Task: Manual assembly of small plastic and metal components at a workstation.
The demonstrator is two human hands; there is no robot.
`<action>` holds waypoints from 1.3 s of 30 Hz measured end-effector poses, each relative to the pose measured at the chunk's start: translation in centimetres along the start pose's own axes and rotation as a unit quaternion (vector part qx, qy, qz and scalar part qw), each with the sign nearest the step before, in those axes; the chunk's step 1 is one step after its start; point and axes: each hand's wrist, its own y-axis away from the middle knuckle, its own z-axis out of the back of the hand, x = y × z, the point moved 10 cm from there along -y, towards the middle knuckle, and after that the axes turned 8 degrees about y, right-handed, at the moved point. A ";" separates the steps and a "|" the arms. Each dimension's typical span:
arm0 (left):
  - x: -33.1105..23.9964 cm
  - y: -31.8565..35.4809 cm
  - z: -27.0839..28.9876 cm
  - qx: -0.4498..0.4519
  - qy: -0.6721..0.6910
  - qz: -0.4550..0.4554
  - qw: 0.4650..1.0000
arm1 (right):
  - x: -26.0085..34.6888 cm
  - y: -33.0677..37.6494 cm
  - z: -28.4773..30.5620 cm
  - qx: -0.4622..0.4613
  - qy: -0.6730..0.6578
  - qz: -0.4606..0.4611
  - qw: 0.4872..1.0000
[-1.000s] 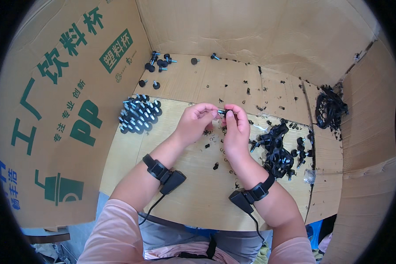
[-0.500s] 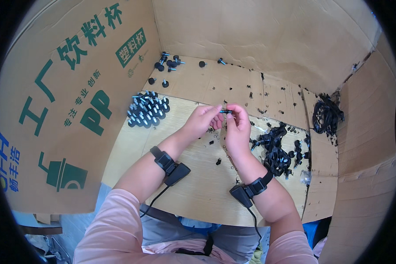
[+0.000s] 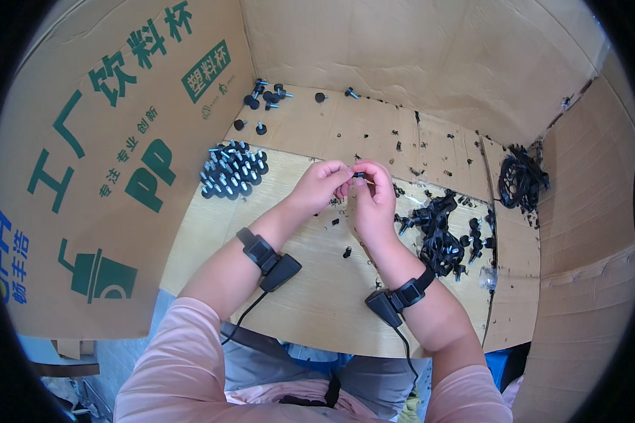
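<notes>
I am holding a small black part (image 3: 359,174) pinched between the fingertips of both hands, above the middle of the cardboard work surface (image 3: 317,296). The left hand (image 3: 322,185) is closing narrowly on its left end; the right hand (image 3: 374,197) is gripping it from the right, fingers curled tight. Both wrists are wearing black strapped devices (image 3: 269,258) with trailing cables. To the right, near the right hand, a loose heap of black parts (image 3: 441,233) is lying. To the left, a cluster of black-capped screws (image 3: 233,170) is standing in rows. Cardboard walls (image 3: 120,155) are enclosing the surface.
</notes>
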 end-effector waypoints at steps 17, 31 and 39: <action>0.1 0.3 -1.1 0.043 0.000 0.001 0.999 | -0.7 0.2 -0.5 0.017 -0.089 -0.068 0.994; -0.5 0.1 -0.7 0.021 0.045 -0.026 0.998 | -1.0 -0.2 -0.2 0.020 0.014 -0.025 0.999; -0.3 0.4 -1.2 0.034 0.022 -0.010 0.999 | -0.7 0.3 -0.3 0.028 -0.047 -0.064 0.996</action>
